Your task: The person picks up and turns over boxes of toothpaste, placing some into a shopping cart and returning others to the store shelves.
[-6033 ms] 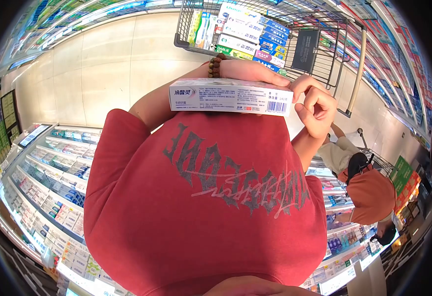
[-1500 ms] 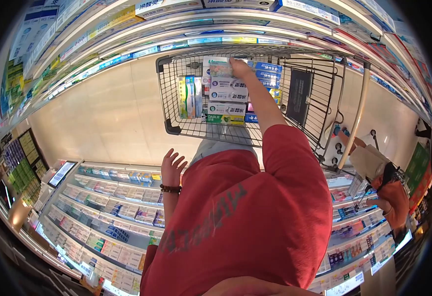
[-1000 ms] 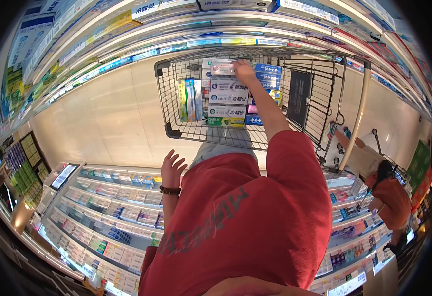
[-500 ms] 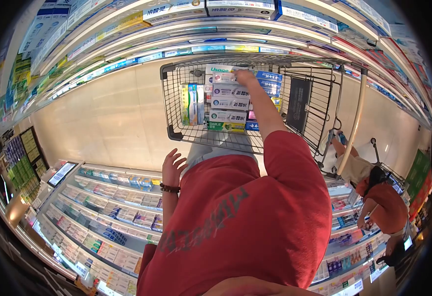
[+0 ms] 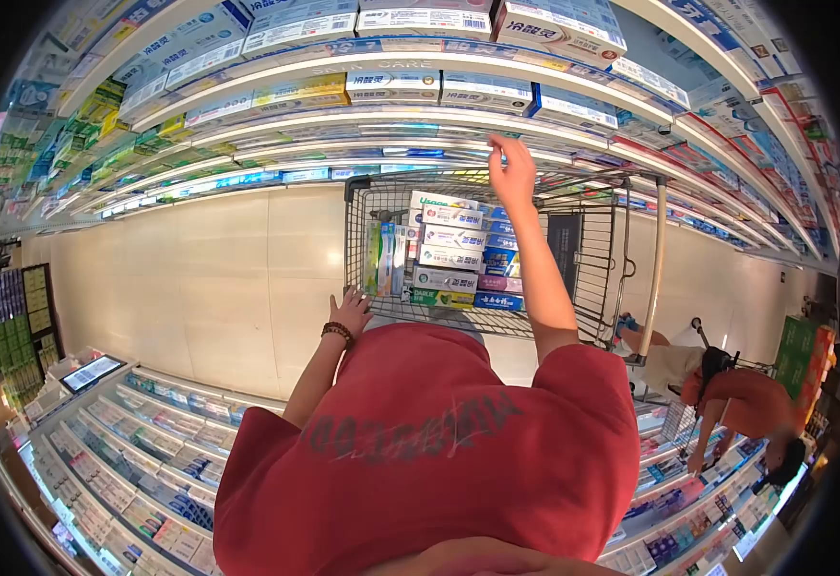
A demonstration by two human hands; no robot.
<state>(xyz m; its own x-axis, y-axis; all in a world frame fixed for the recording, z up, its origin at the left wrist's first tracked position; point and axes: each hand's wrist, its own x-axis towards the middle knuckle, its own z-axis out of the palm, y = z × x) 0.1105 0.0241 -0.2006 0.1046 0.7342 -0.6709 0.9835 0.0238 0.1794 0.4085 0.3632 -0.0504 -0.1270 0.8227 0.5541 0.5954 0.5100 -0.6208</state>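
Note:
My right hand is raised over the far rim of the shopping cart, close before the shelves, with nothing in its loosely bent fingers. My left hand, a beaded bracelet on its wrist, lies with fingers spread at the cart's near left corner. In the cart sit stacked white toothpaste boxes, with blue boxes to their right. A green and yellow Darlie box lies at the near side. Packaged toothbrushes stand along the left.
Shelves of toothpaste boxes run across the far side. Lower shelves with small packages are behind me on the left. A person in a reddish top bends by another cart at the right. Pale floor stretches left of my cart.
My right hand has left the boxes in the cart and risen toward the shelves. My left hand has come onto the cart's near corner. The person at right leans lower.

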